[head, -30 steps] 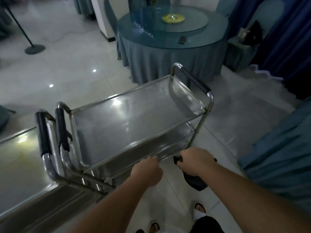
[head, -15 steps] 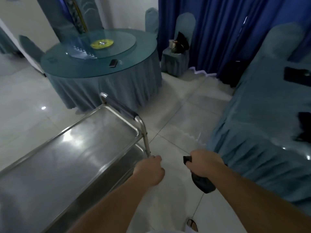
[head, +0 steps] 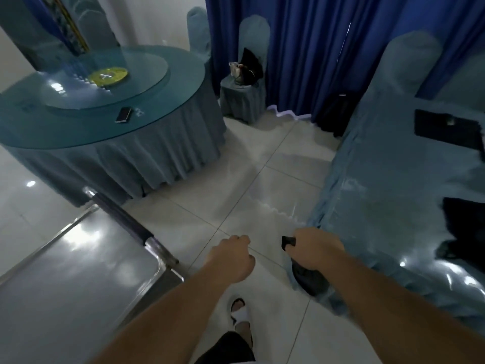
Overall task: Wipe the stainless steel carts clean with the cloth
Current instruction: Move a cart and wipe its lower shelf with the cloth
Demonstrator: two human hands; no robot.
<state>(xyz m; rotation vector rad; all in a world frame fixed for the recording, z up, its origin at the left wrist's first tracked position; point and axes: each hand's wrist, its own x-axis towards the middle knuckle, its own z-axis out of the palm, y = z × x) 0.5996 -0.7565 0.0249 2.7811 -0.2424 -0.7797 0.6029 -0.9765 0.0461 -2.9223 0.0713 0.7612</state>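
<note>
The person's right hand (head: 313,252) is clenched around a dark, crumpled cloth (head: 305,277), one end poking out above the fist and the bulk hanging below it. The left hand (head: 232,258) is curled into a loose fist over the floor and holds nothing; it sits just to the right of the cart's corner, apart from it.

The shiny stainless steel cart (head: 78,271) fills the lower left, its flat top tray catching pale reflections, and its handle bar with a dark grip (head: 122,216) runs along the far edge (the metal post at the near end of the grip is bare).

Beyond the cart stands a round table with a glass top and a pleated grey-blue skirt (head: 126,153). On its glass turntable lies a yellow plate (head: 108,74), and a dark phone (head: 124,114) rests nearer the rim. A covered chair (head: 244,101) by the deep blue curtain (head: 301,48) carries a dark bag. To the right is another table draped in glossy grey-blue cloth (head: 380,206), with dark items on top. Between the forearms, a foot in a white sandal (head: 240,311) stands on the pale tiled floor (head: 236,179).
</note>
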